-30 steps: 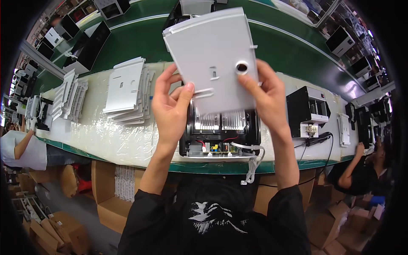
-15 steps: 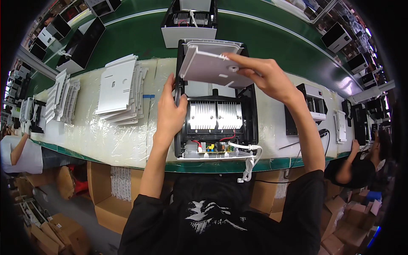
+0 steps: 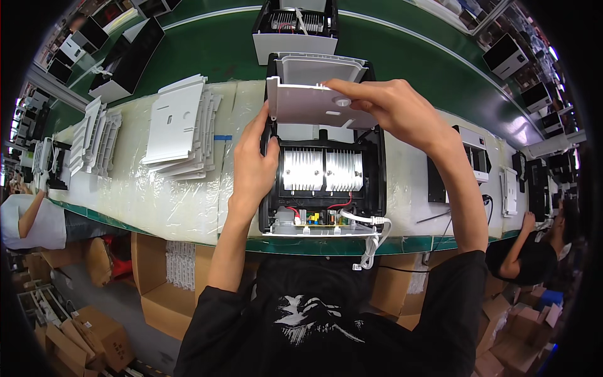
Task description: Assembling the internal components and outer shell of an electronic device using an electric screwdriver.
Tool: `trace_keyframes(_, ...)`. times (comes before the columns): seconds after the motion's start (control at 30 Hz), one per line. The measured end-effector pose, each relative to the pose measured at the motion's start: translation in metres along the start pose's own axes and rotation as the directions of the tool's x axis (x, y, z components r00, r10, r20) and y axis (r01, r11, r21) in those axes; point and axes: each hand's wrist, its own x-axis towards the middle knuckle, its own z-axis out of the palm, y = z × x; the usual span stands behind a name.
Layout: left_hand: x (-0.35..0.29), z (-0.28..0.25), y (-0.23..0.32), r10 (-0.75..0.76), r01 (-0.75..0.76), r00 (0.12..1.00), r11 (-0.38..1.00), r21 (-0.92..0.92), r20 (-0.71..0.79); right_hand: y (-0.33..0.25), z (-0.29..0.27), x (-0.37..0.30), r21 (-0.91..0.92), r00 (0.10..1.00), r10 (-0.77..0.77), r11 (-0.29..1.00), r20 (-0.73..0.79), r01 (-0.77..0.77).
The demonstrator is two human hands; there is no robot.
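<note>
In front of me lies a black appliance housing [image 3: 378, 188], with finned metal heat sinks [image 3: 323, 171], red wires and a small circuit board [image 3: 317, 218] showing inside. My right hand [image 3: 399, 113] pinches the upper right part of a white plastic panel [image 3: 301, 105], tilted over the far half of the housing. Against the housing's left wall my left hand [image 3: 254, 163] is closed, its fingers on the outside and its thumb at the inner edge. A white coiled cable [image 3: 370, 248] hangs from the housing's near right corner.
Left of the housing stand stacked white panels [image 3: 173, 125] and another panel stack [image 3: 94, 138]. Beyond is a green conveyor [image 3: 213, 47] carrying another open unit [image 3: 295, 47]. A black and white unit [image 3: 474, 154] sits at right. Co-workers are at both sides; cardboard boxes [image 3: 163, 311] stand below.
The white panel has levelled out, its left side swinging toward me and its edge now lying straighter across the housing. My left hand still grips the housing's side.
</note>
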Motion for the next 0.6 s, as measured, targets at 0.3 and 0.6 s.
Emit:
trace_keyframes(0.3, -0.001, 0.007, 0.006, -0.095, 0.088, 0.994, 0.989, -0.119, -0.061, 0.044, 0.068, 0.005, -0.207, 0.981, -0.044, 0.975, 0.190, 0.083)
trace_keyframes(0.6, -0.001, 0.006, 0.002, -0.086, 0.087, 0.996, 0.995, -0.047, 0.015, 0.061, 0.087, 0.001, -0.085, 0.989, 0.034, 0.996, 0.144, -0.022)
